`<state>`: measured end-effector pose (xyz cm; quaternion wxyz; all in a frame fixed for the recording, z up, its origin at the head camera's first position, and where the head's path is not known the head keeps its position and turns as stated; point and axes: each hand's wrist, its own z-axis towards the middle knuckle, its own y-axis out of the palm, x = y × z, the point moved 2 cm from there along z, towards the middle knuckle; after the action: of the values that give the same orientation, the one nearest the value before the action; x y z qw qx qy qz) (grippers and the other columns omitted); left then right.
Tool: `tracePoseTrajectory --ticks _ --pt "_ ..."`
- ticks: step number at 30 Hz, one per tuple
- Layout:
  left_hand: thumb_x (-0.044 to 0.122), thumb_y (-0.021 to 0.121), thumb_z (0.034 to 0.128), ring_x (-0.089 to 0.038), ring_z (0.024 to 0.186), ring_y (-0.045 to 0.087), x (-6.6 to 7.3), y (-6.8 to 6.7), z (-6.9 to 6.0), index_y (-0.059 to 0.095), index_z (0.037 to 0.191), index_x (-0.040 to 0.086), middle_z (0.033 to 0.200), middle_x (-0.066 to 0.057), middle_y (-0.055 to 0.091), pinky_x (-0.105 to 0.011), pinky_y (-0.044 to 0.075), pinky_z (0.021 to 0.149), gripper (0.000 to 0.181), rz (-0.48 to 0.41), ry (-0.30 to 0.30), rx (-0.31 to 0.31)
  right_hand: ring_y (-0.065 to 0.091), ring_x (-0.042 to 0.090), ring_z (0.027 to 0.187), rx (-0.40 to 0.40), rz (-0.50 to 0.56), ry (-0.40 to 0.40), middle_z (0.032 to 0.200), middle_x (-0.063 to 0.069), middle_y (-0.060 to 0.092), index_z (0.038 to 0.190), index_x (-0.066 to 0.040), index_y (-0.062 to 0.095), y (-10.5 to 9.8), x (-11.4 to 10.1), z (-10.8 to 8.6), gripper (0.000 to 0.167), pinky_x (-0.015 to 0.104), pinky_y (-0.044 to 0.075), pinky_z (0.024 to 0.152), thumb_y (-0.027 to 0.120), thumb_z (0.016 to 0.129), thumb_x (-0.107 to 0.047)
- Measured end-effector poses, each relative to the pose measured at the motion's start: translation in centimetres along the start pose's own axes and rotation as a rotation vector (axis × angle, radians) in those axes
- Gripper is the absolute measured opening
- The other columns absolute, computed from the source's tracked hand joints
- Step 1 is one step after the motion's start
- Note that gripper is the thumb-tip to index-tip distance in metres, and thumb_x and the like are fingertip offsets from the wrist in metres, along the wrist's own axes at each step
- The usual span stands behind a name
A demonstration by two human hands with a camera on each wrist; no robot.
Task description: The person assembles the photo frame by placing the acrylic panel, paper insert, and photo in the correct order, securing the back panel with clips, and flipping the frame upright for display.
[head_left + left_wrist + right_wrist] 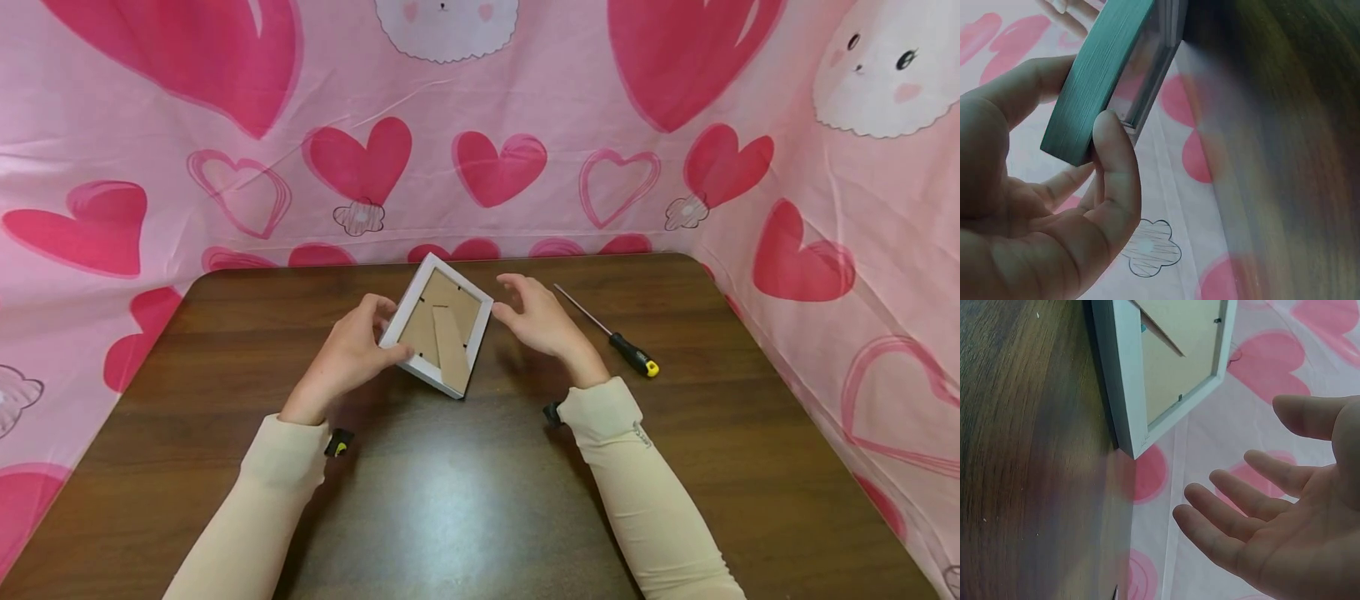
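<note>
A white picture frame point(411, 319) is tilted in the middle of the view, its brown backing board and easel stand facing the head camera. My left hand point(358, 346) pinches its left corner, thumb on the back; in the left wrist view the thumb and fingers of the left hand point(1047, 206) grip the edge of the frame point(1094, 81). To the right, my right hand point(542, 317) is apart from the frame with its fingers loosely spread. The right wrist view shows that hand point(1285, 512) holding nothing beside the frame point(1124, 381). Small dark tabs sit around the backing.
A screwdriver point(603, 329) with a black and yellow handle lies on the brown wooden table point(450, 500), right of the right hand. A pink cloth point(435, 108) printed with hearts hangs behind the table and along its sides.
</note>
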<state>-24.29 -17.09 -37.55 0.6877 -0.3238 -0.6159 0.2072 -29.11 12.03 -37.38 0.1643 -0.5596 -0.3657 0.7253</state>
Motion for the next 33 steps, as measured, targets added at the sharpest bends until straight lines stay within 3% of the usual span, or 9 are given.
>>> tracePoseTrajectory --ticks 13,17,24,33 --pt "0.012 0.084 0.086 -0.033 0.104 0.062 1.2 -0.1 -0.1 0.052 0.138 0.004 0.122 -0.018 0.062 -0.047 0.055 0.086 0.062 0.032 0.086 0.118 0.057 0.044 0.133 0.0 0.028 -0.011 0.152 0.024 0.054 0.156 -0.003 0.047 0.2 0.0 0.1 0.058 0.056 0.047 0.112 0.062 0.106 -0.026" --pt "0.008 0.085 0.083 -0.032 0.101 0.06 1.9 0.1 -0.3 0.054 0.136 0.003 0.119 -0.017 0.063 -0.045 0.052 0.084 0.061 0.06 0.15 0.172 0.06 0.04 0.133 -0.002 0.091 0.0 0.153 0.022 0.054 0.156 -0.004 0.047 0.3 -0.3 0.1 0.057 0.055 0.048 0.113 0.063 0.106 -0.026" --pt "0.005 0.086 0.0798 -0.032 0.101 0.061 2.9 0.9 -0.6 0.056 0.134 0.004 0.117 -0.017 0.063 -0.047 0.051 0.084 0.062 0.1 0.231 0.245 0.06 0.034 0.135 -0.023 0.361 0.083 0.154 0.02 0.053 0.159 -0.006 0.042 0.7 -0.9 0.3 0.057 0.051 0.053 0.11 0.062 0.108 -0.024" --pt "0.007 0.088 0.0824 -0.029 0.101 0.063 4.1 2.0 -0.9 0.058 0.135 0.005 0.117 -0.014 0.062 -0.045 0.057 0.083 0.06 0.112 0.328 0.26 0.048 0.048 0.143 -0.068 0.673 0.157 0.158 0.029 0.043 0.163 -0.001 0.029 0.9 -1.3 0.2 0.059 0.055 0.052 0.11 0.054 0.111 -0.017"
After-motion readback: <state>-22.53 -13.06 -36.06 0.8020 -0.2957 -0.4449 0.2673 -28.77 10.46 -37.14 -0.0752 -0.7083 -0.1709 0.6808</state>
